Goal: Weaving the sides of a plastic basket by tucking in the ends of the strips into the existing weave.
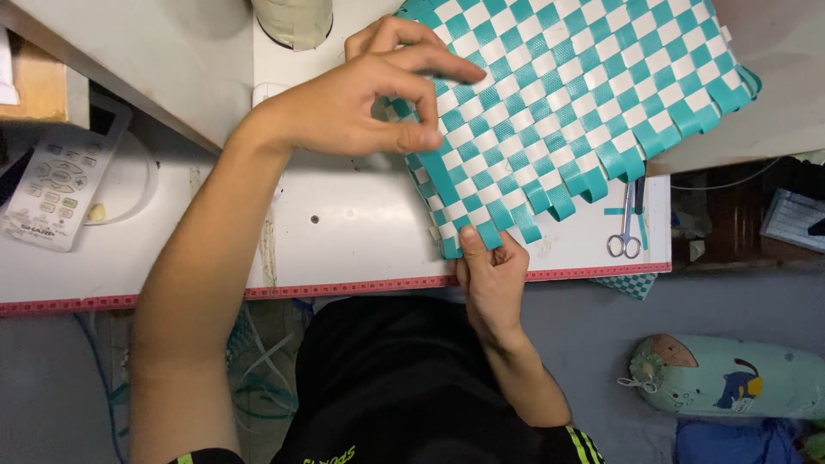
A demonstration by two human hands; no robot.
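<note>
Both hands (369, 103) (491, 275) pinch the teal-and-white woven basket (567, 112).

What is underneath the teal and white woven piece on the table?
The woven piece lies on the white table; scissors poke out below its lower edge. Anything else beneath it is covered.

I look down on a white table (361, 215) with a red edge strip. A teal-and-white woven panel (567, 94) lies toward one o'clock, small scissors (626, 225) at three o'clock, a white remote control (57, 182) at nine, a beige cone (294, 21) at twelve.
</note>
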